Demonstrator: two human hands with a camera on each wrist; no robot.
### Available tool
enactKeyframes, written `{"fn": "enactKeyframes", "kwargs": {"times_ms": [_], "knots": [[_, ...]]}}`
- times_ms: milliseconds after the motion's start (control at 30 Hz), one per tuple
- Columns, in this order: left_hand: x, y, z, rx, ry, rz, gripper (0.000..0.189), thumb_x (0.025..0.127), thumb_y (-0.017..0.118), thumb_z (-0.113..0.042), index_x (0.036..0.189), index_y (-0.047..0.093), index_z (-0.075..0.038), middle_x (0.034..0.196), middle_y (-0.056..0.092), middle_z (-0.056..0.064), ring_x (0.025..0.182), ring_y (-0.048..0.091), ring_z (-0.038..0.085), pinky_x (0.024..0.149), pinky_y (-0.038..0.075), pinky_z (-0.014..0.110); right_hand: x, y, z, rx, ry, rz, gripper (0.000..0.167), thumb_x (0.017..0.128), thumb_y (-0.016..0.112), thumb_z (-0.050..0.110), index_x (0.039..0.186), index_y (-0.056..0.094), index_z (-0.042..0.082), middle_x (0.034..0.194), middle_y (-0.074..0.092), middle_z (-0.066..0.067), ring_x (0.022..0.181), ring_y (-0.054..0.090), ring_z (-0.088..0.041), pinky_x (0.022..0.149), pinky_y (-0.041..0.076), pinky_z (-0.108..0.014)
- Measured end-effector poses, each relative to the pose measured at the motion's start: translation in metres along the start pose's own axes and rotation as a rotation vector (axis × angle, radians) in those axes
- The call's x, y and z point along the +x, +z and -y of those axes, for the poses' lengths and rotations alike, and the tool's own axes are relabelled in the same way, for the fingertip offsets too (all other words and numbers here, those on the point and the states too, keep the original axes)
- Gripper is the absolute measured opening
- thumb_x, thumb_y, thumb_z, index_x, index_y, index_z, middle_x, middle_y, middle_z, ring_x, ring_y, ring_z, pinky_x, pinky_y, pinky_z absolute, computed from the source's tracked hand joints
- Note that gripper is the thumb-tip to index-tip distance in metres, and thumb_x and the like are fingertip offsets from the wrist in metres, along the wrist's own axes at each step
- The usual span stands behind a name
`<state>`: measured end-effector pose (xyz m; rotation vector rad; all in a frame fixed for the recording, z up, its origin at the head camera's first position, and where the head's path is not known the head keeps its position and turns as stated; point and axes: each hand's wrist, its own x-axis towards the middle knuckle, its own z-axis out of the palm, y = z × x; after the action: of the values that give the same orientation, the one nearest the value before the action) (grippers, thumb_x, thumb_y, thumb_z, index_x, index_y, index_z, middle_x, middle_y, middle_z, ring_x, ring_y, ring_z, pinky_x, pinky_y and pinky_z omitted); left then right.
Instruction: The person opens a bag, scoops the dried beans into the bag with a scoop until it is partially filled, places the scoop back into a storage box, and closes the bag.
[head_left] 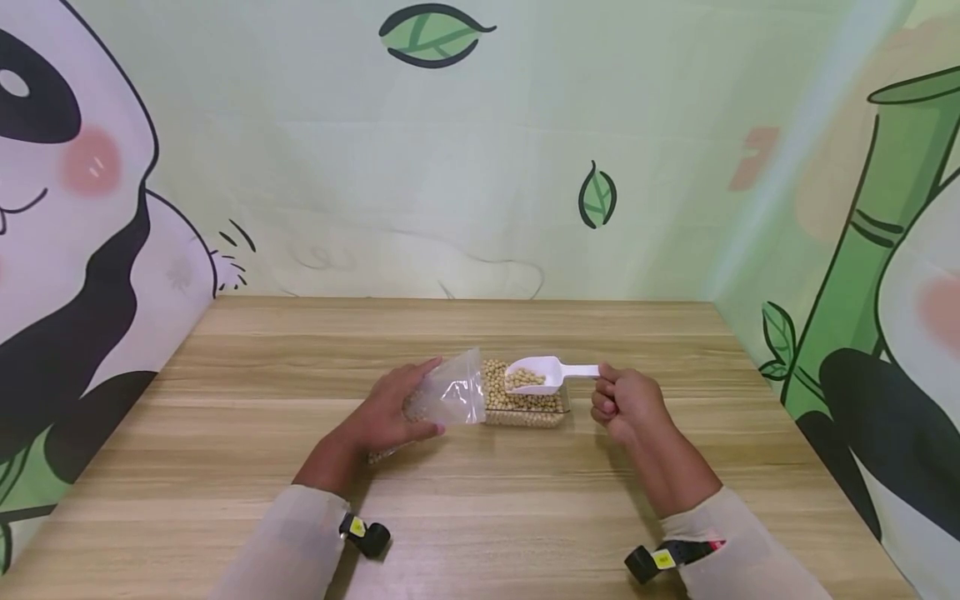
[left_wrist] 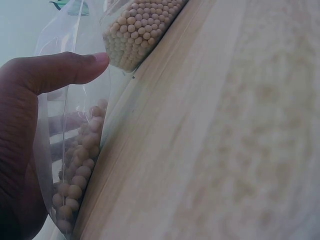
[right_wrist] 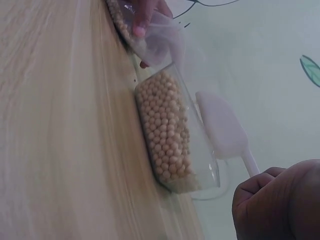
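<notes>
My left hand holds a clear zip bag from its left side, thumb on the near side and fingers on the far side. Soybeans lie low in the bag, and its mouth faces right, beside a clear rectangular box filled with soybeans. In my right hand is the handle of a white scoop, gripped with curled fingers. The scoop carries some soybeans and hangs over the box, level in the head view.
Under everything is a wood-grain table. A printed cloth backdrop with pandas, leaves and bamboo stands behind and at both sides. Each wrist wears a small black camera, such as the left one.
</notes>
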<state>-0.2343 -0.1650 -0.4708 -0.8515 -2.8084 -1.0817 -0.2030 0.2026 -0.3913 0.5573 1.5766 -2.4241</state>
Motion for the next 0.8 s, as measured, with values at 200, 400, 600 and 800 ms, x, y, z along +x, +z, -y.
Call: {"fn": "enactKeyframes", "kwargs": {"times_ms": [200,400,600,800], "knots": [[0.000,0.000,0.000,0.004,0.005,-0.003,0.098,0.087,0.085,-0.037,0.170,0.039,-0.013,0.162,0.055,0.022,0.146,0.051,0.045,0.122,0.033,0.072,-0.005,0.010,0.001,0.008,-0.007,0.028,0.029,0.120,0.032,0.018,0.091,0.036,0.015,0.057,0.033,0.010,0.046,0.031,-0.004,0.047,0.025,-0.019],[-0.001,-0.002,-0.002,0.000,0.013,-0.008,0.098,0.086,0.086,-0.036,0.169,0.039,-0.012,0.162,0.055,0.022,0.146,0.051,0.045,0.122,0.032,0.072,-0.007,0.022,0.000,0.010,-0.012,0.034,0.028,0.119,0.034,0.018,0.092,0.038,0.013,0.058,0.034,0.010,0.046,0.031,-0.004,0.046,0.025,-0.019],[-0.001,-0.001,-0.001,-0.006,0.010,-0.010,0.098,0.086,0.086,-0.035,0.169,0.040,-0.013,0.162,0.055,0.022,0.146,0.051,0.046,0.123,0.031,0.073,-0.007,0.032,-0.002,-0.007,-0.015,0.028,0.028,0.119,0.035,0.018,0.092,0.037,0.014,0.058,0.033,0.010,0.046,0.030,-0.005,0.045,0.025,-0.018],[-0.001,-0.001,-0.001,0.002,0.004,-0.007,0.098,0.086,0.085,-0.036,0.170,0.039,-0.014,0.163,0.054,0.021,0.147,0.050,0.045,0.123,0.031,0.072,-0.008,0.039,-0.003,-0.027,-0.047,-0.018,0.030,0.118,0.042,0.017,0.088,0.040,0.013,0.059,0.036,0.009,0.046,0.031,-0.004,0.045,0.025,-0.018]]}}
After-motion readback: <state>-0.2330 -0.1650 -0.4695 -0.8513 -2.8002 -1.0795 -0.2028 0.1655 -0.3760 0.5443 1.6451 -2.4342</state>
